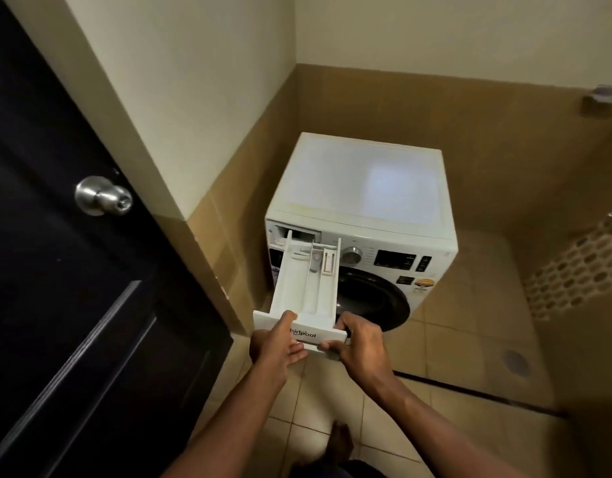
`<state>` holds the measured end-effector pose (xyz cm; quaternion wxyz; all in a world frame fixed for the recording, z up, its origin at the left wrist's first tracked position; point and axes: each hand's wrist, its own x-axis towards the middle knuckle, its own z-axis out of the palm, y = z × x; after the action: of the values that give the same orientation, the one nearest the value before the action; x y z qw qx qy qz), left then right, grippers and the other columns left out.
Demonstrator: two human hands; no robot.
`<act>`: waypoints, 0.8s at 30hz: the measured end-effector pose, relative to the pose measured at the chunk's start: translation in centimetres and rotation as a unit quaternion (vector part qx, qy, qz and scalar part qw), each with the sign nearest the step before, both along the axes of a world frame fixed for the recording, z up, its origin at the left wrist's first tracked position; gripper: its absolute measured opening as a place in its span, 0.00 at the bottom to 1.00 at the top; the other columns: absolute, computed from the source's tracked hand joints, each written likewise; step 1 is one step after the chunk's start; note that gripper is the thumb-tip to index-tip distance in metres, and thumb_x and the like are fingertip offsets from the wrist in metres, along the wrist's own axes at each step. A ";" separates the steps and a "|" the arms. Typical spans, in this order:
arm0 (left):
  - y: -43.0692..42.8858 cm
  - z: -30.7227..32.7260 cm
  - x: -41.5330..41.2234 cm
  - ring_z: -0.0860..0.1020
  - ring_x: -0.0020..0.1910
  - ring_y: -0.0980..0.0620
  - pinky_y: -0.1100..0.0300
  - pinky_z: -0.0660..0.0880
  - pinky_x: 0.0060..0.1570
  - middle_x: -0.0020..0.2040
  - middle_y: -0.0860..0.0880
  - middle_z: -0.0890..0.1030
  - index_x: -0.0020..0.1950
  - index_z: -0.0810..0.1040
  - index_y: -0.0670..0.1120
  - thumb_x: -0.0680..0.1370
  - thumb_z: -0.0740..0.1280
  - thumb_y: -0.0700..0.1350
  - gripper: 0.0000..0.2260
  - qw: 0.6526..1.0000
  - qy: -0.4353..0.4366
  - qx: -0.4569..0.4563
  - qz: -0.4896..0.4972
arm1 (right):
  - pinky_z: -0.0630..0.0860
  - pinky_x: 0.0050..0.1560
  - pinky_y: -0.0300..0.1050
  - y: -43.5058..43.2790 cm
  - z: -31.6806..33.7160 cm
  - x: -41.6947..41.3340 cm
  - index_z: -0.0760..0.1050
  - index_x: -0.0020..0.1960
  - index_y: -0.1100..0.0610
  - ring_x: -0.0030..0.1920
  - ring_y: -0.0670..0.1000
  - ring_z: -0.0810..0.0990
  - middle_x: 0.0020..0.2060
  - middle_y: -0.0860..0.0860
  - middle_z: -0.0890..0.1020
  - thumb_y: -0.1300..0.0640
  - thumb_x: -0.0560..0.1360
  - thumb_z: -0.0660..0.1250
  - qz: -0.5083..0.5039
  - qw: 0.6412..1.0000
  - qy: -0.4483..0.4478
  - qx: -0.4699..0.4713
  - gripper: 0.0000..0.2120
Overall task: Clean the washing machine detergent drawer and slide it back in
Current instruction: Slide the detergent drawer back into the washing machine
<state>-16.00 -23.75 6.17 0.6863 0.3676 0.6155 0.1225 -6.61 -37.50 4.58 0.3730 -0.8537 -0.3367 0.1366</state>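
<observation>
Head view: left of both hands, a dark door [56, 270] stands ajar. Left hand [275, 346] and right hand [358, 346] each clasp an end of the white detergent drawer [306, 288] front, its far end meeting the washing machine [363, 208] slot beyond them.

Drawer front panel [306, 334] lettering partly behind the hands, wall fixture [602, 98] blurred at right edge.
</observation>
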 end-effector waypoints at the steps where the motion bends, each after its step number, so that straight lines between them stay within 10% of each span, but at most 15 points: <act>1: 0.7 -0.4 -0.3 0.85 0.40 0.41 0.52 0.83 0.32 0.41 0.38 0.81 0.56 0.78 0.34 0.73 0.76 0.48 0.21 1.000 0.000 -0.003 0.001 | 0.76 0.35 0.33 0.6 -0.4 0.2 0.67 0.38 0.38 0.43 0.40 0.80 0.41 0.40 0.80 0.55 0.67 0.82 0.013 1.000 0.001 -0.001 0.24; 8: 4.4 -1.9 -1.7 0.84 0.43 0.38 0.46 0.83 0.36 0.48 0.35 0.82 0.55 0.78 0.34 0.74 0.74 0.63 0.31 0.998 0.016 -0.054 -0.007 | 0.76 0.35 0.38 3.7 -2.3 2.1 0.70 0.37 0.41 0.41 0.42 0.80 0.38 0.41 0.81 0.56 0.67 0.80 0.050 0.998 0.025 -0.011 0.19; 24: 13.4 -6.1 2.4 0.82 0.54 0.35 0.41 0.81 0.56 0.53 0.32 0.81 0.59 0.75 0.38 0.77 0.74 0.45 0.16 0.988 -0.051 -0.144 -0.034 | 0.74 0.37 0.33 11.1 -6.4 4.7 0.69 0.37 0.42 0.41 0.40 0.79 0.38 0.40 0.80 0.56 0.68 0.82 0.013 0.995 0.079 -0.056 0.21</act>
<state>-13.62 -10.35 0.10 0.7663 0.2787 0.5782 0.0277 -1.93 -26.41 -1.80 0.3486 -0.8554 -0.3087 0.2269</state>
